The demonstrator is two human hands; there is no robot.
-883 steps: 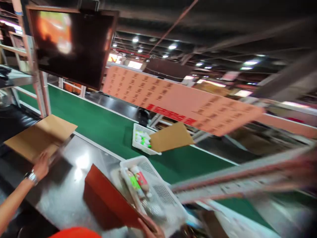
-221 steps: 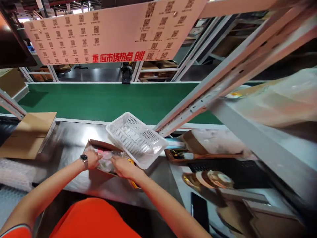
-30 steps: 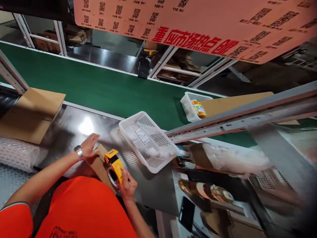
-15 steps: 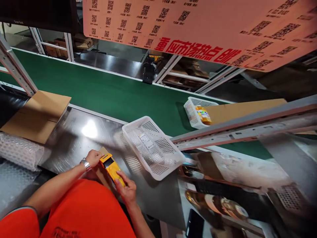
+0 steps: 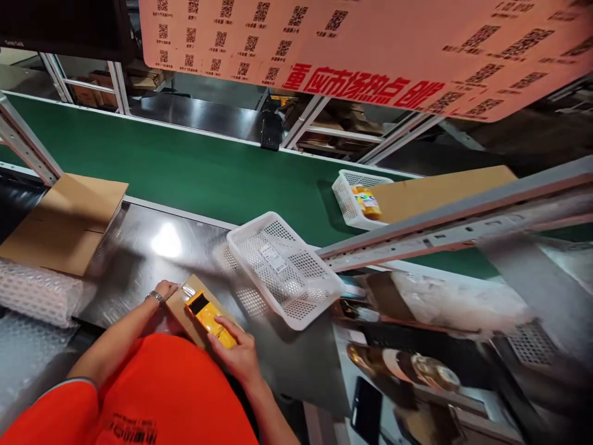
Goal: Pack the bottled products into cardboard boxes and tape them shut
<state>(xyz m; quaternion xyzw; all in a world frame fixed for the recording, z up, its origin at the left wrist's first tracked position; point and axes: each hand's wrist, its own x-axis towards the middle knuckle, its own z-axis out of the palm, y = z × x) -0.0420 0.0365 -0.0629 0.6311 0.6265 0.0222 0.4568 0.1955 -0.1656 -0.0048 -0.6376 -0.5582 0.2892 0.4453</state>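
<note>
My right hand (image 5: 241, 351) is wrapped round a yellow hand-held tool (image 5: 210, 318), box-like with a dark opening at its far end; it looks like a tape dispenser. The tool lies over a brown cardboard box (image 5: 175, 304), close against my red shirt. My left hand (image 5: 167, 288), with a metal watch at the wrist, grips the far left corner of this box; its fingertips are partly hidden. Just right of the box, a white perforated basket (image 5: 301, 315) stands on the metal table, with a printed label (image 5: 273, 258) in it.
Beyond the metal table (image 5: 143, 235) runs a green conveyor belt (image 5: 185, 167), carrying another white basket (image 5: 343, 193) with orange-yellow containers (image 5: 367, 202). Flattened cardboard (image 5: 69, 216) and bubble wrap (image 5: 37, 290) lie left. A slanted metal post (image 5: 445, 232), bottle (image 5: 403, 364) and phone (image 5: 367, 408) are right.
My left hand has moved away from the yellow tool's far end to the box corner on the left. More of the box's top shows. The view has shifted slightly.
</note>
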